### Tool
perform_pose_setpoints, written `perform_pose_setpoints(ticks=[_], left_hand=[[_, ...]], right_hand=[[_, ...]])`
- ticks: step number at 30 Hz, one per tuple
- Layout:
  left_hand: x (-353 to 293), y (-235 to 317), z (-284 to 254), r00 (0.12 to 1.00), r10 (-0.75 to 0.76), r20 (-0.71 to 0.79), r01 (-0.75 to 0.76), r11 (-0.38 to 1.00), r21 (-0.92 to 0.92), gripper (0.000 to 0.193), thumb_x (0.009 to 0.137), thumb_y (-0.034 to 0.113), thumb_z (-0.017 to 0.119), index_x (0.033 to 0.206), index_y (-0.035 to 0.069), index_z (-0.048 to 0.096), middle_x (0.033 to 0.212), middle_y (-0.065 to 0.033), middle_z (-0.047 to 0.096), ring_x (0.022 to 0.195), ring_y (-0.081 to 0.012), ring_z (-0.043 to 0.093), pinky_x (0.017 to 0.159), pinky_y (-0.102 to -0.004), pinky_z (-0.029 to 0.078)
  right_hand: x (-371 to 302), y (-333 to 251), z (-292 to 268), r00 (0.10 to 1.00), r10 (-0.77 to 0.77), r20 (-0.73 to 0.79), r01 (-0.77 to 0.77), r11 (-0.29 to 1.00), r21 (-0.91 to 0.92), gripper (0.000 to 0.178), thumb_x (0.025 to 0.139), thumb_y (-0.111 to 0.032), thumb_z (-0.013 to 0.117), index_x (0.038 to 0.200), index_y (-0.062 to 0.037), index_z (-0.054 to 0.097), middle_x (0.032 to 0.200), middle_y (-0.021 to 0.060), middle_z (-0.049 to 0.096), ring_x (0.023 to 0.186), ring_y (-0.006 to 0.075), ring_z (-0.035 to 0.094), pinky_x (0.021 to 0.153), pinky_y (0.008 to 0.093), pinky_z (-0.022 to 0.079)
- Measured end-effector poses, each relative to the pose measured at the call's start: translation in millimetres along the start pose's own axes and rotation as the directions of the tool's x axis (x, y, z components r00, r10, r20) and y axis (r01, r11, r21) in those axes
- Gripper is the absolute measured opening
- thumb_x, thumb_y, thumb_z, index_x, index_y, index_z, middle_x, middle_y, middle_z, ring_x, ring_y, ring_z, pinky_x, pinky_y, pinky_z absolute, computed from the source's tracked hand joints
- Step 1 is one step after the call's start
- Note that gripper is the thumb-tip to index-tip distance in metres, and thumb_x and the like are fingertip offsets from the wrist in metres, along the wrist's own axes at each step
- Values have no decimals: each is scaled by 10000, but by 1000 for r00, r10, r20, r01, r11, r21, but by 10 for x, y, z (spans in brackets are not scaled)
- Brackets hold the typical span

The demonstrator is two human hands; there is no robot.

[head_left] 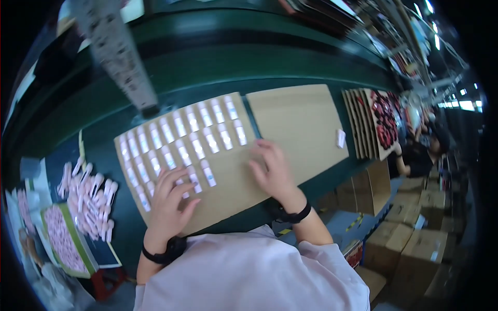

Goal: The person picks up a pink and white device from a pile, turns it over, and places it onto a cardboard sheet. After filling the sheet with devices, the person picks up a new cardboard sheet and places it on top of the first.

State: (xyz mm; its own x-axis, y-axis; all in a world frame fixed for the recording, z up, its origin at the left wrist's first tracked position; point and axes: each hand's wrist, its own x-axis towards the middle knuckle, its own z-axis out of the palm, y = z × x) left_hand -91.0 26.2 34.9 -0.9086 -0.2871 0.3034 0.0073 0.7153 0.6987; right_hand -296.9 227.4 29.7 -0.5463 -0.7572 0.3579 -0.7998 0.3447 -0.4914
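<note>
Small pink tubes (pixel 193 122) with shiny silvery labels lie in slanting rows on a brown cardboard sheet (pixel 228 184). My left hand (pixel 169 199) is over the lowest row, fingers stretched and thumb apart, its fingertips at the tubes and hiding some of them. Just right of it, the last tube (pixel 208 173) of that row lies uncovered. Over the right side of the sheet, near the gap to a second cardboard sheet (pixel 290 116), is my right hand (pixel 272 168). Its thumb and fingers are apart and I see nothing between them. A single tube (pixel 340 138) lies on the second sheet's right edge.
A heap of pink tubes (pixel 93 199) lies at the left, beside a green-edged box (pixel 67 238) full of small pink pieces. A metal post (pixel 122 57) stands behind the sheets. Stacked cardboard with dark red items (pixel 385 119) is at the right, near another person (pixel 420 158). Cartons (pixel 420 249) stand lower right.
</note>
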Motion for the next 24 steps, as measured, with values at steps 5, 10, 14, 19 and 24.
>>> perform_pose_setpoints(ticks=[5, 10, 14, 19, 24], left_hand=[[2, 30, -50, 998, -21, -58, 14, 994, -112, 249, 733, 45, 726, 966, 60, 639, 1214, -143, 583, 1179, -353, 536, 1095, -532, 327], [-31, 32, -67, 984, -127, -122, 98, 970, -222, 183, 767, -2, 670, 943, 34, 636, 1202, -158, 581, 1153, -321, 544, 1041, -446, 376], [-18, 87, -75, 981, -147, -126, 112, 961, -252, 158, 795, -21, 637, 946, 26, 623, 1215, -161, 573, 1160, -290, 531, 1008, -380, 383], [-44, 136, -104, 981, -147, -130, 114, 966, -230, 158, 799, -19, 636, 952, 17, 623, 1206, -162, 578, 1149, -284, 538, 995, -376, 395], [-18, 151, -126, 988, -124, -88, 106, 976, -189, 200, 785, 13, 664, 981, 11, 624, 1174, -162, 592, 1103, -281, 563, 962, -366, 421]], right_hand=[[-311, 1217, -667, 918, 288, -273, -351, 910, -219, 392, 777, -104, 681, 1141, -30, 554, 1176, 192, 572, 1161, 386, 513, 981, 472, 424], [-524, 2067, -1218, 770, 460, -442, -627, 675, -389, 485, 781, -178, 719, 1203, -27, 532, 1198, 231, 563, 1146, 387, 520, 999, 460, 414], [-586, 2356, -1326, 580, 661, -477, -814, 493, -307, 506, 791, -210, 729, 1218, -18, 538, 1184, 230, 587, 1112, 372, 561, 967, 445, 446], [-426, 2066, -1222, 616, 744, -260, -782, 616, -94, 489, 812, -179, 709, 1235, -4, 538, 1094, 167, 627, 1021, 262, 615, 888, 357, 488], [-96, 747, -854, 847, 497, 189, -528, 744, 410, 412, 849, -29, 612, 1245, -6, 503, 1093, 62, 593, 1031, 134, 567, 896, 268, 456]])
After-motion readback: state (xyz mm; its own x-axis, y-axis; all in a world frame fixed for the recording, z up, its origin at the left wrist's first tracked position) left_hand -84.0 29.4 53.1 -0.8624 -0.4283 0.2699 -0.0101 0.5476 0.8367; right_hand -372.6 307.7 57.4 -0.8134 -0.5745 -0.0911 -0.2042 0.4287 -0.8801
